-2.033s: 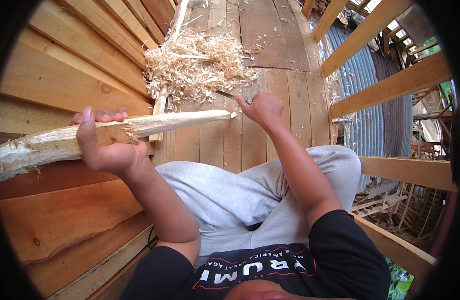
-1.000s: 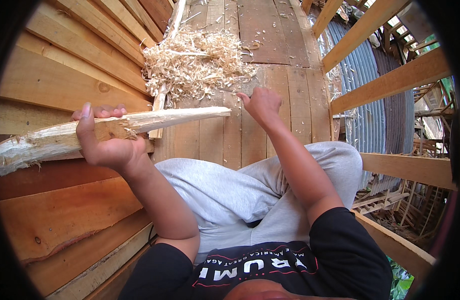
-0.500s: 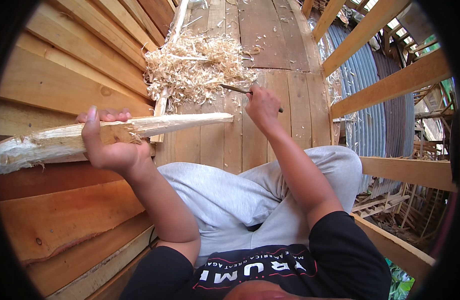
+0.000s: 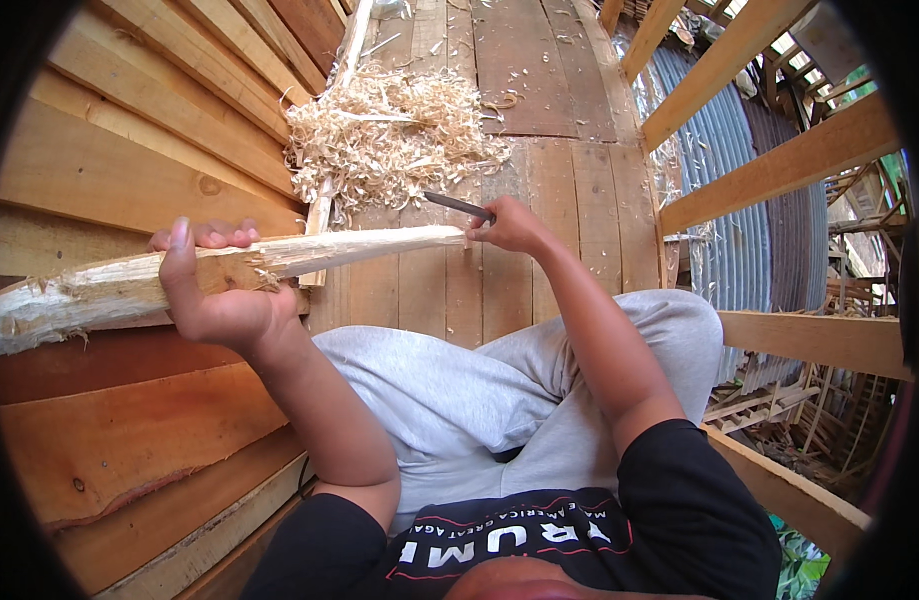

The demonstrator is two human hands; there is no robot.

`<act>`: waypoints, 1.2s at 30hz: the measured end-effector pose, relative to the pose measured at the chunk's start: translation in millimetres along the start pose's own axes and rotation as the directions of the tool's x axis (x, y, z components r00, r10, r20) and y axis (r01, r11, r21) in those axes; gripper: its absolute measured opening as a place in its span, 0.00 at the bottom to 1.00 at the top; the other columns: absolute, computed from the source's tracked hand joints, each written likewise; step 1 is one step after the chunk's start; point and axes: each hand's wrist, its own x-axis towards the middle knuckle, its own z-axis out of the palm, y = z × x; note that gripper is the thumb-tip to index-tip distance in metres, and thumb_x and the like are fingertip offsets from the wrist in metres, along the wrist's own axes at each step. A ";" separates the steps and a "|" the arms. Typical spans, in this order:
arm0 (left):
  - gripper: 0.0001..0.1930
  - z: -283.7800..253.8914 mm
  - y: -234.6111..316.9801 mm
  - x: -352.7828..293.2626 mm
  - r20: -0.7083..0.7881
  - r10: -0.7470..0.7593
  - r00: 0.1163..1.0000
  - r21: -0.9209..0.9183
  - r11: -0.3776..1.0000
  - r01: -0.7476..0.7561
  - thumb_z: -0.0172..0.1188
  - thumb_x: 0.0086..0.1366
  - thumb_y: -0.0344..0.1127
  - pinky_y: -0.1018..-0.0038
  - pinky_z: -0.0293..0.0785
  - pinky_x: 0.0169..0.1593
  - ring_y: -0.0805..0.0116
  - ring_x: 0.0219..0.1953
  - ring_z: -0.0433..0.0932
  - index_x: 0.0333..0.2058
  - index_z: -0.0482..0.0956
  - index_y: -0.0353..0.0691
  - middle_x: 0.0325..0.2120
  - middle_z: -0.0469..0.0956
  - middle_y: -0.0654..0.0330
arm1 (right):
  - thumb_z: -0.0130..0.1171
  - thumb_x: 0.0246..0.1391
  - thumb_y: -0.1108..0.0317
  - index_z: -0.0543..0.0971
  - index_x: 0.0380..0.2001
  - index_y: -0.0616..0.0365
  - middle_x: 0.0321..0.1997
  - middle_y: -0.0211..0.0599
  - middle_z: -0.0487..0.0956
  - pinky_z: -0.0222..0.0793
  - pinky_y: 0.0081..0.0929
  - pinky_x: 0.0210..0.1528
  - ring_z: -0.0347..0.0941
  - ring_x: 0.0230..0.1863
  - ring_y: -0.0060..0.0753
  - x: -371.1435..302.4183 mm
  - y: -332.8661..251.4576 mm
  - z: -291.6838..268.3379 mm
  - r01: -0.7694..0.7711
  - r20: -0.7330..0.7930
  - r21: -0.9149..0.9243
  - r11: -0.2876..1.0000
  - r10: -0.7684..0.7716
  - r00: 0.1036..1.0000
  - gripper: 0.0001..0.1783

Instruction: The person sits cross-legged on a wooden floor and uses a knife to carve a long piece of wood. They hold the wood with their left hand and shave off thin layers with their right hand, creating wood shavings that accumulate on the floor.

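From eight to eleven o'clock, a board wall (image 4: 120,170) is seen beside a plank floor (image 4: 535,90), which is spread toward twelve. A long, roughly hewn piece of wood (image 4: 235,266) is held crosswise from nine o'clock, its tapered end pointed at the centre. Curled shavings (image 4: 390,135) are heaped just beyond it, between eleven and twelve. At nine, the wood is gripped by the left hand (image 4: 220,315), thumb raised. At one, the right hand (image 4: 510,225) is closed around a dark-bladed knife (image 4: 458,204), beside the wood's tip.
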 end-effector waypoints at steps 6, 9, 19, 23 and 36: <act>0.09 0.0 3.3 -1.6 0.054 0.000 0.999 -0.008 1.000 0.001 0.56 0.57 0.38 0.70 0.62 0.32 0.73 0.22 0.62 0.32 0.66 0.44 0.18 0.62 0.66 | 0.63 0.45 0.59 0.83 0.30 0.56 0.33 0.47 0.82 0.73 0.37 0.42 0.79 0.38 0.47 2.2 -9.1 -4.8 -0.182 -0.205 0.079 0.980 0.194 0.959 0.13; 0.08 -1.2 4.4 -2.8 0.070 -0.008 0.998 -0.008 1.000 0.009 0.55 0.57 0.38 0.71 0.62 0.31 0.73 0.22 0.62 0.30 0.66 0.44 0.18 0.62 0.66 | 0.61 0.45 0.60 0.83 0.32 0.58 0.32 0.50 0.82 0.72 0.37 0.41 0.79 0.38 0.47 -3.8 -11.2 -32.5 -0.243 -0.154 0.052 0.969 0.248 0.956 0.14; 0.08 -5.9 0.0 0.4 0.108 -0.005 0.994 -0.031 0.999 0.009 0.56 0.57 0.38 0.70 0.64 0.31 0.72 0.22 0.64 0.29 0.66 0.46 0.18 0.63 0.65 | 0.60 0.52 0.61 0.70 0.52 0.64 0.31 0.41 0.78 0.68 0.31 0.35 0.75 0.32 0.32 -33.2 -58.3 -88.7 -0.019 -0.414 0.251 0.968 0.125 0.902 0.27; 0.09 -7.5 1.9 4.0 0.109 -0.005 0.994 -0.024 1.000 0.008 0.57 0.57 0.38 0.69 0.65 0.31 0.71 0.21 0.65 0.30 0.66 0.46 0.18 0.64 0.65 | 0.55 0.53 0.70 0.71 0.52 0.64 0.34 0.51 0.78 0.68 0.34 0.43 0.76 0.40 0.45 -28.7 -31.8 -87.7 -0.033 -0.446 0.195 0.980 0.119 0.887 0.23; 0.08 -24.9 -13.9 26.4 0.229 0.113 0.967 -0.027 0.994 -0.110 0.63 0.52 0.26 0.72 0.72 0.23 0.72 0.19 0.71 0.29 0.71 0.40 0.17 0.68 0.62 | 0.55 0.58 0.76 0.76 0.42 0.66 0.27 0.36 0.75 0.65 0.28 0.37 0.67 0.30 0.29 -125.7 -15.0 -198.9 0.186 -0.340 -0.240 0.953 -0.262 0.903 0.09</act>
